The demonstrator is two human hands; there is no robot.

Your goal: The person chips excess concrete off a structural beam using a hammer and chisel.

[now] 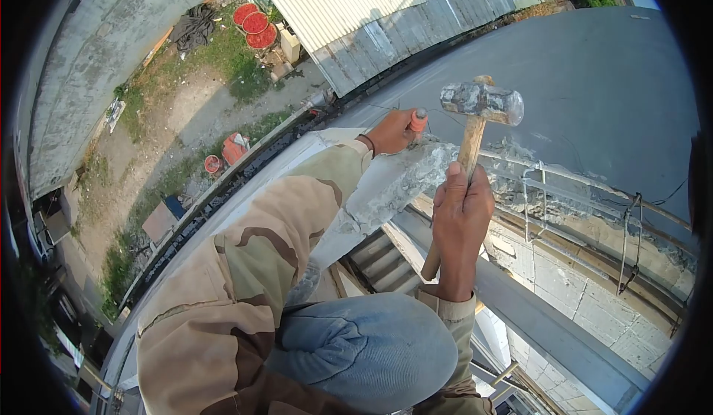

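Observation:
My right hand (462,226) is wrapped round the wooden handle of a hammer (483,102), whose worn metal head is raised above the concrete. To its left, my left hand (394,131) grips a chisel (418,120) with an orange-red grip, its metal top showing. The chisel's lower end is hidden from view at the rough, chipped concrete edge (423,166). The hammer head is apart from the chisel, to its right. My bent knee in blue jeans (364,348) is below both hands.
Exposed steel bars (587,181) run along the broken edge at the right. A metal beam (557,326) crosses an opening below. Beyond the ledge at the left lies lower ground with red baskets (255,23); a corrugated roof (371,7) stands at the top.

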